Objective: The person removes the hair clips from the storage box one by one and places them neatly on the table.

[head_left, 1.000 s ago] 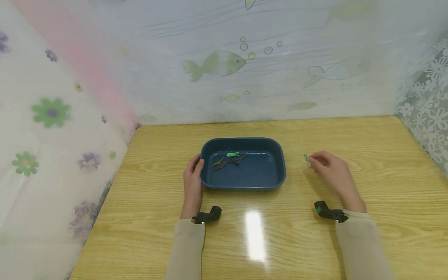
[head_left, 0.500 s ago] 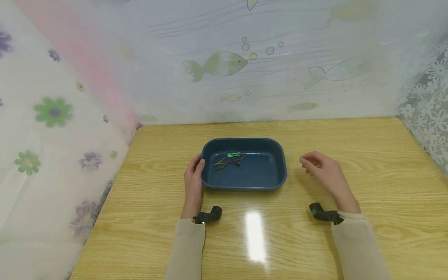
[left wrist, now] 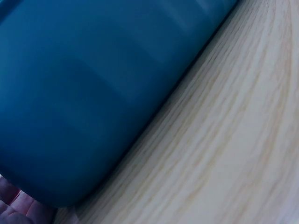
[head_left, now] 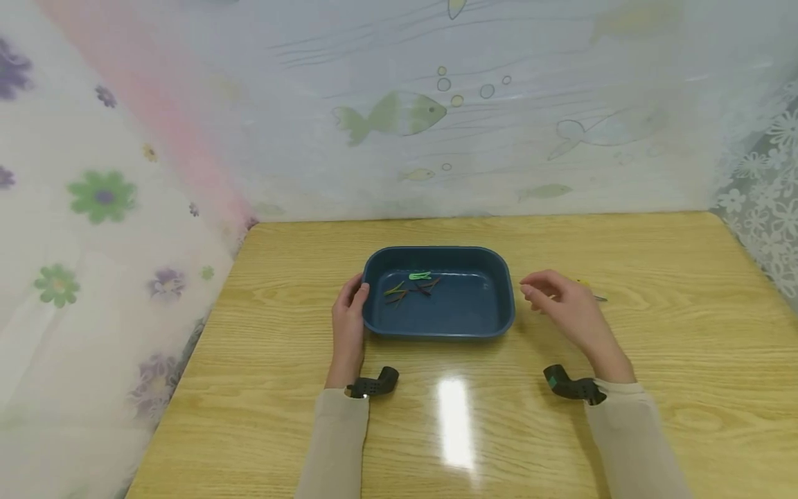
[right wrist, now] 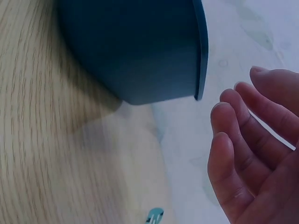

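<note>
A dark blue rectangular tub point(head_left: 461, 327) stands on the table in the head view. My left hand point(head_left: 349, 308) grips its left end, thumb over the rim and fingers outside. Inside the tub lie a bright green clip-like piece point(head_left: 420, 276) and several thin V-shaped pieces point(head_left: 427, 285), brown and yellow-green. My right hand point(head_left: 564, 303) hovers just right of the tub, apart from it. In the right wrist view its fingers point(right wrist: 223, 151) are loosely bent with nothing between them. A small teal-and-white patterned piece point(right wrist: 155, 215) shows low in that view, only partly visible.
Behind the right hand, a small yellow bit point(head_left: 583, 283) and a thin grey bit point(head_left: 600, 299) show on the wooden table point(head_left: 287, 277). A printed curtain with fish point(head_left: 405, 114) hangs at the table's back edge, and a flowered one point(head_left: 102, 196) at the left.
The small teal piece seen at my right fingertips earlier is gone from there. My right hand has moved left toward the tub, and small bits now show behind it. The left hand keeps its grip.
</note>
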A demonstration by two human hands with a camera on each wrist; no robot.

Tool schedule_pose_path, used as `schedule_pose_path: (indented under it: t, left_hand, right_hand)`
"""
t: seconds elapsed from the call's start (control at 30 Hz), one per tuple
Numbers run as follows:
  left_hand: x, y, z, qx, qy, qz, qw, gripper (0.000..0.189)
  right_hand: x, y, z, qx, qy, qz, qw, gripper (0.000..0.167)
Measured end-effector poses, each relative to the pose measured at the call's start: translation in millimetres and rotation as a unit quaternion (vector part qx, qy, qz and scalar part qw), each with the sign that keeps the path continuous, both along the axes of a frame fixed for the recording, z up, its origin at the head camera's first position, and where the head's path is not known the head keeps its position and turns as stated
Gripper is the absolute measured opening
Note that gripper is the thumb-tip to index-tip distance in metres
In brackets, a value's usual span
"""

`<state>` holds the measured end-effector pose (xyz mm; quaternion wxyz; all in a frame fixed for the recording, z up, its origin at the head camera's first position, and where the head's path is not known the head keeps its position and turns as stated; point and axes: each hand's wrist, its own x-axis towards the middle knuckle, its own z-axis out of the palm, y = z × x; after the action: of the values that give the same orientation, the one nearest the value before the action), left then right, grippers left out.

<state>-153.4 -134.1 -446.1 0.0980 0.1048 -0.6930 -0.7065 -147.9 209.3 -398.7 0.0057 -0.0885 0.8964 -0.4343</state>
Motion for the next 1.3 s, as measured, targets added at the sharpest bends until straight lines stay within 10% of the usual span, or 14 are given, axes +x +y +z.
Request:
schedule_pose_path:
  t: [0.83,1.3]
  left_hand:
    - [11.0,4.0,22.5,0.008,-0.005,-0.017,0.9998,0.037]
    - [0.1,-0.9,-0.6,0.012,0.001,-0.007,0.9999,0.034]
  right_hand:
    - [-14.5,-24.9,35.6,0.027,-0.019,0.107,0.9937,0.036]
    - [-41.3,-54.0,56.9,0.103,-0.023,0.184,0.9772,0.031]
